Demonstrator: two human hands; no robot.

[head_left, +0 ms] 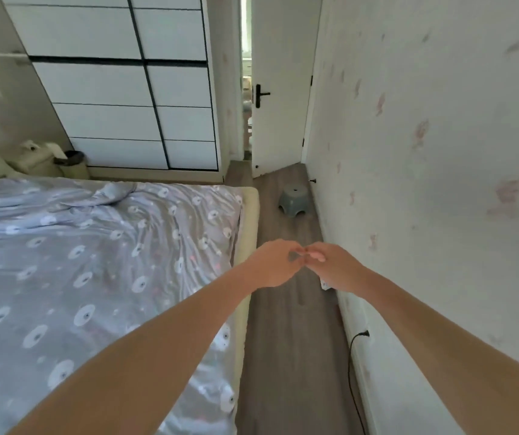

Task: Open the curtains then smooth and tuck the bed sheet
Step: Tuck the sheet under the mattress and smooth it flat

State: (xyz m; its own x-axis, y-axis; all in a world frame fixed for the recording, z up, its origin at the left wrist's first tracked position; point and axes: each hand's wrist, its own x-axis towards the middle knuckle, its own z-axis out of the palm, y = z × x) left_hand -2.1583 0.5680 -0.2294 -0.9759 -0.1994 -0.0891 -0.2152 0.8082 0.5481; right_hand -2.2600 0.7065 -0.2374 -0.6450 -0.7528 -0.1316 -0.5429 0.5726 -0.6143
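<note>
The person is holding the left hand (275, 265) and right hand (330, 266) together over the floor, fingertips touching, gripping nothing. The bed sheet (101, 255) is lying wrinkled on the bed; it looks light and soft, best pinched along the right edge.

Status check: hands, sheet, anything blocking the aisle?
Left hand and right hand meet fingertip to fingertip over the floor, holding nothing visible. Bed sheet wrinkled, untucked. Small stool ahead in the aisle.

Bed sheet (94, 262) left, stool (294, 200) right (near wall (440, 152)), door (278, 89) seemingly ajar behind.
</note>
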